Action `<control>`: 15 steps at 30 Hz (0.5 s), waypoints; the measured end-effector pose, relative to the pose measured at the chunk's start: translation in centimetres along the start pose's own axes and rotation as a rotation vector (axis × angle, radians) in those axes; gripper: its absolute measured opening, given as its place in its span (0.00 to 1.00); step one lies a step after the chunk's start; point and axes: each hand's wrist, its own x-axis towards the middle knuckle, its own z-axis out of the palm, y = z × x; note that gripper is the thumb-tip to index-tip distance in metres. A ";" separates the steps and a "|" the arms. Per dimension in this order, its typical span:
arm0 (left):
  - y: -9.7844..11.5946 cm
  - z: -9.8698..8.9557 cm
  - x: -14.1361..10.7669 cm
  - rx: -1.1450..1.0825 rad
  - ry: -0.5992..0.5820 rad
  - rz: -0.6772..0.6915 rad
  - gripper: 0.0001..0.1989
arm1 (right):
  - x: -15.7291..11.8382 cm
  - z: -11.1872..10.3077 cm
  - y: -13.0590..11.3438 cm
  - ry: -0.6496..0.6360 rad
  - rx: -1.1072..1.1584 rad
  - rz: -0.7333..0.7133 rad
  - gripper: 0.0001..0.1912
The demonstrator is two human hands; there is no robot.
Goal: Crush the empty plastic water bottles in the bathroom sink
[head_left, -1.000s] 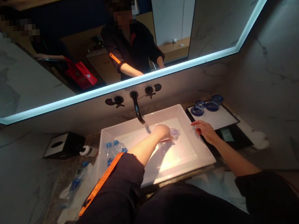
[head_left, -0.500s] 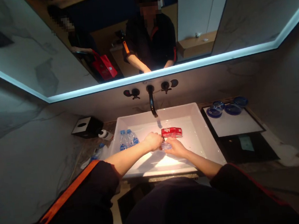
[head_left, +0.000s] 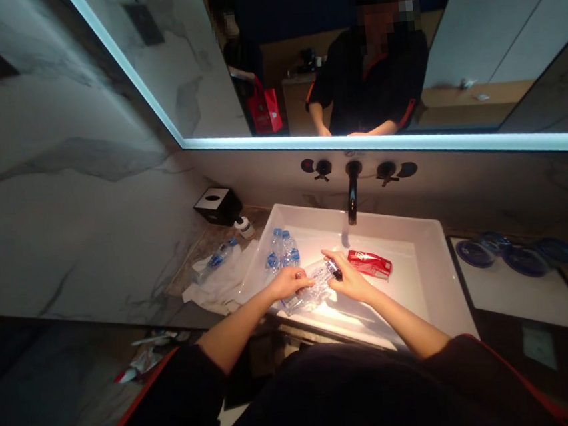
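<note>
Over the white sink, both hands are closed on a clear, crumpled-looking plastic bottle. My left hand pinches its left part. Fingers of my right hand wrap the other end, where a dark cap or ring shows; which of the two, I cannot tell. Just beyond the right hand, a dented red drink can lies on its side in the sink. Two clear bottles with blue caps rest against the sink's left wall.
A black faucet juts over the sink between two handles. Left on the counter are a tissue box, a small white bottle, a white towel and another clear bottle. Blue-lidded containers sit right. The mirror reflects another person.
The view has swung left, so the sink appears further right. My hands have drawn apart along the clear bottle, exposing more of it and a dark end at my right hand.
</note>
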 end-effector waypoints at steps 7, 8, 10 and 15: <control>-2.0 -0.6 -0.3 -0.024 -0.014 -0.041 0.19 | 0.7 -0.2 -0.6 -0.151 0.227 0.166 0.30; -2.0 -0.4 -0.4 0.028 -0.001 -0.049 0.18 | 0.9 -0.6 -0.7 -0.175 0.220 0.243 0.28; -1.5 0.4 -0.7 0.221 0.074 -0.067 0.17 | 1.6 -1.1 -0.8 -0.199 0.147 0.398 0.27; -1.1 -0.3 -0.6 0.379 0.243 0.137 0.21 | 1.7 -0.5 1.6 -0.072 0.164 0.677 0.26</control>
